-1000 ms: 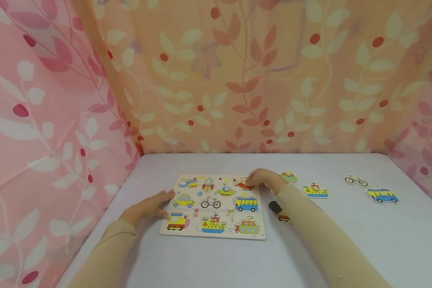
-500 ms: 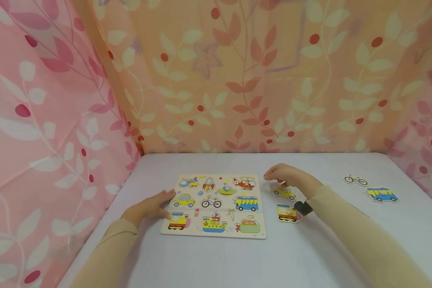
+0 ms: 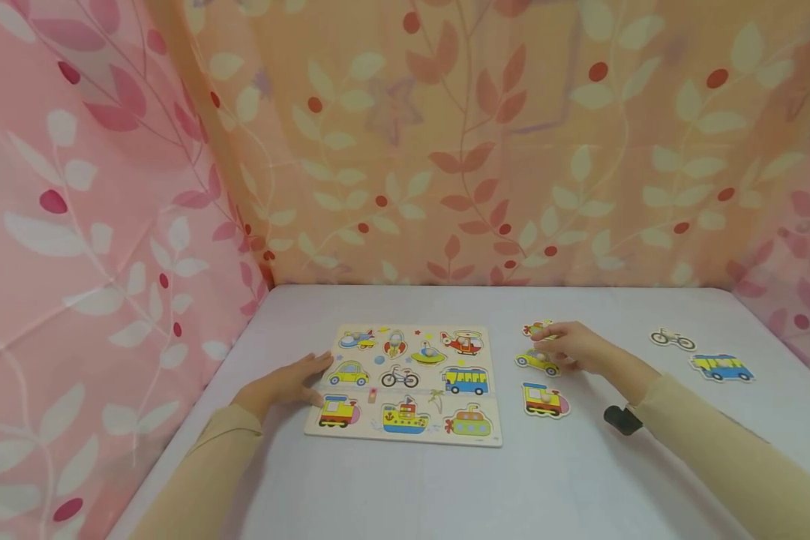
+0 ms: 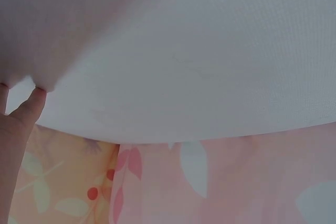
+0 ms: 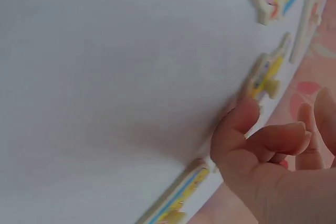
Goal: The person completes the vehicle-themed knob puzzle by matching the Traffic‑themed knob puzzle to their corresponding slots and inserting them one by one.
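Note:
A wooden peg puzzle board with printed vehicles lies on the table. My left hand rests at its left edge with fingers extended; its fingers show at the left of the left wrist view. My right hand hovers over the loose pieces right of the board. It overlaps the yellow car piece and the submarine piece in the head view. In the right wrist view, the thumb and fingers are loosely bent beside the car piece's knob, holding nothing. A ship piece lies just below the hand.
A train piece lies nearer me, below the car. Farther right are a bicycle piece and a blue bus piece. Knobbed plane, rocket, saucer and helicopter pieces sit in the board's top row. Floral curtains enclose the table.
My right hand has left the helicopter piece on the board and moved right to the loose pieces, uncovering the train and car. My left hand has stayed at the board's edge.

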Demonstrator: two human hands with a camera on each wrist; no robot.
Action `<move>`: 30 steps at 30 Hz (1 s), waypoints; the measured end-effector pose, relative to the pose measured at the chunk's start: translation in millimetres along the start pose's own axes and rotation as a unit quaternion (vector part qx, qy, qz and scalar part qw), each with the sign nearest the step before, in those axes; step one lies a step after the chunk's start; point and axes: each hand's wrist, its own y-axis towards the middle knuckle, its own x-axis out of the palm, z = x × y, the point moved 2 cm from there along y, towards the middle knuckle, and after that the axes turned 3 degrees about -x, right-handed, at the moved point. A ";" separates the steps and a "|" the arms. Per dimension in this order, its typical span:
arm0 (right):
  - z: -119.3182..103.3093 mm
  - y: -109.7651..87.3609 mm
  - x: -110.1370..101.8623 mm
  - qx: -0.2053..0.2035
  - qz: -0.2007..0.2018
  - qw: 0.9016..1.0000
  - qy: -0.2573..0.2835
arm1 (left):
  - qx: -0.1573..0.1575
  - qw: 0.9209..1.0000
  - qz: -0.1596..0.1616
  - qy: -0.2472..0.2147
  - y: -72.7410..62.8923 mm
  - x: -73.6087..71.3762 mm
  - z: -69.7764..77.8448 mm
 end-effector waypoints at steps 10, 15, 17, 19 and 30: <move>19.3 4.6 2.8 0.003 0.034 0.999 -0.017 | 0.000 1.000 0.001 0.000 -2.4 -1.2 -0.8; 20.3 10.0 7.2 0.003 0.054 0.996 -0.069 | -0.009 1.000 0.002 0.000 -5.5 -0.6 -2.2; 19.9 11.8 7.7 0.007 0.061 0.995 -0.073 | -0.016 1.000 0.001 -0.004 -7.1 -0.6 -2.1; 19.0 13.2 7.4 0.011 0.060 0.996 -0.069 | -0.017 1.000 0.001 -0.005 -8.5 -0.9 -1.8; 14.0 12.3 6.1 0.027 0.054 0.997 -0.047 | -0.004 1.000 0.009 -0.009 -6.0 0.8 -2.1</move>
